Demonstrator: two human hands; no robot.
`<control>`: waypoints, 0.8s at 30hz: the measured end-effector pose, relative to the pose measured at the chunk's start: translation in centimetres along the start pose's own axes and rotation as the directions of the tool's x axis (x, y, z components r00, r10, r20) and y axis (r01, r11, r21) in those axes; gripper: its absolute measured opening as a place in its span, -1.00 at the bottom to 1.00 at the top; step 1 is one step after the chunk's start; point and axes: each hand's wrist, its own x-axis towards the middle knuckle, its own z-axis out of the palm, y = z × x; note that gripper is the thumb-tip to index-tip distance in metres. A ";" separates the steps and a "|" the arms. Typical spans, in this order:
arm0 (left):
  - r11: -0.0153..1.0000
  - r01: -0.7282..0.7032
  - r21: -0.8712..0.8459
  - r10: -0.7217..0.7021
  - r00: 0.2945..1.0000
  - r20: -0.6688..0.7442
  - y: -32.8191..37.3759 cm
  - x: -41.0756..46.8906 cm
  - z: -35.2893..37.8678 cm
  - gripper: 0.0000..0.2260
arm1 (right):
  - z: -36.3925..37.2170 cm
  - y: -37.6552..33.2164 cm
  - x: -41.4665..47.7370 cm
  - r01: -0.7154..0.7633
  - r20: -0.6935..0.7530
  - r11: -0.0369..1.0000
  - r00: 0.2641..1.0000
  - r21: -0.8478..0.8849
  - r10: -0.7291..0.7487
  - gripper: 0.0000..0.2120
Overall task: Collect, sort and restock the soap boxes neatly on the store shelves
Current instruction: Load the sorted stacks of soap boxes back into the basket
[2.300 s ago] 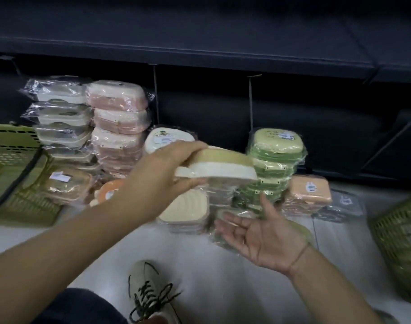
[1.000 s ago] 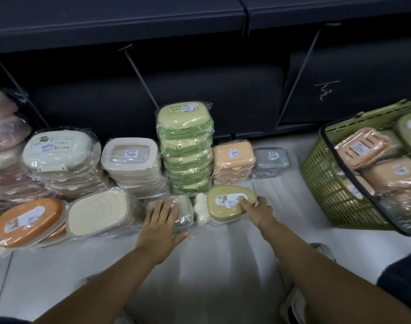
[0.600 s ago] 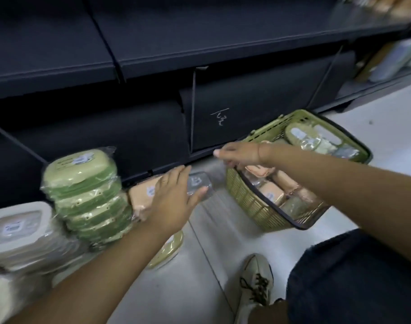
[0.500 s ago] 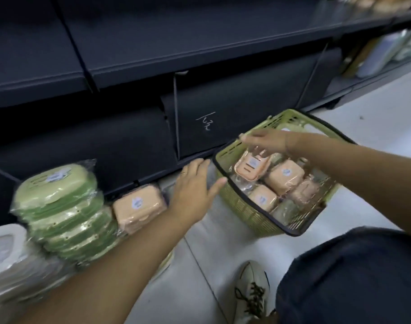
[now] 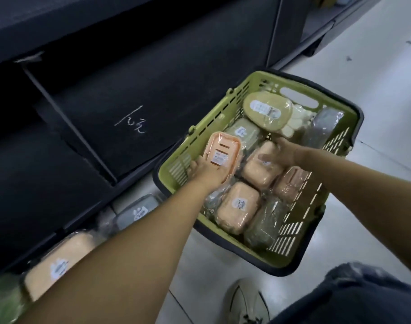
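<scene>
A green basket (image 5: pixel 291 254) on the floor holds several wrapped soap boxes. My left hand (image 5: pixel 205 171) reaches into its left side and holds a pink slotted soap box (image 5: pixel 223 152), tilted up above the others. My right hand (image 5: pixel 278 152) is blurred; its thumb and fingers curl over the far end of an orange soap box (image 5: pixel 260 173) lying in the basket's middle. Another orange box (image 5: pixel 238 206) lies in front of it. An olive box (image 5: pixel 267 112) sits at the basket's far end.
The dark lower shelf panel (image 5: pixel 132 122) with chalk writing stands left of the basket. A grey soap box (image 5: pixel 135 210) and an orange one (image 5: pixel 57 263) lie on the floor by the shelf base. My shoe (image 5: pixel 246 302) and knee (image 5: pixel 354 298) are below the basket.
My view swung right from the stacked boxes to the basket. My left hand moved into the basket and took up the pink box, and my right hand dropped onto the orange box.
</scene>
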 end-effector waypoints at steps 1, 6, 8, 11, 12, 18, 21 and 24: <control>0.999 0.021 0.025 -0.020 1.000 -0.022 0.1 0.4 0.2 -0.36 | 0.3 0.1 0.5 -0.009 -0.002 0.999 1.000 -0.033 0.009 -0.02; 0.995 0.018 0.095 -0.014 0.999 -0.037 -0.1 1.6 2.1 -0.32 | 0.5 1.0 2.2 -0.015 -0.046 0.994 0.999 -0.108 0.010 0.10; 0.991 0.014 0.133 -0.014 1.000 -0.008 -0.3 1.5 2.6 -0.32 | 0.5 1.1 2.3 -0.022 -0.045 0.990 0.999 -0.141 0.016 0.16; 0.998 0.021 -0.063 -0.019 0.999 0.035 -0.1 1.3 2.1 -0.32 | 0.3 0.6 1.9 -0.032 -0.011 0.994 0.999 -0.109 0.031 0.17; 0.986 0.004 -0.164 0.005 0.999 0.052 0.0 1.3 1.9 -0.38 | 0.1 0.4 1.8 -0.027 -0.002 0.998 1.000 -0.059 0.027 0.17; 0.830 -0.006 -0.558 0.085 0.990 0.115 0.5 -2.0 -0.5 -0.55 | -0.8 0.0 -1.9 -0.010 -0.019 0.955 1.000 0.295 0.017 -0.01; 0.761 -0.022 -0.648 0.144 0.980 0.136 -0.1 -6.2 -4.2 -0.62 | -2.7 -1.2 -5.3 -0.011 0.034 0.827 0.999 0.563 -0.009 -0.29; 0.676 -0.067 -0.734 0.170 0.983 0.067 -2.3 -11.0 -9.0 -0.70 | -4.1 -4.0 -10.0 0.023 0.095 0.697 0.987 0.717 -0.130 -0.67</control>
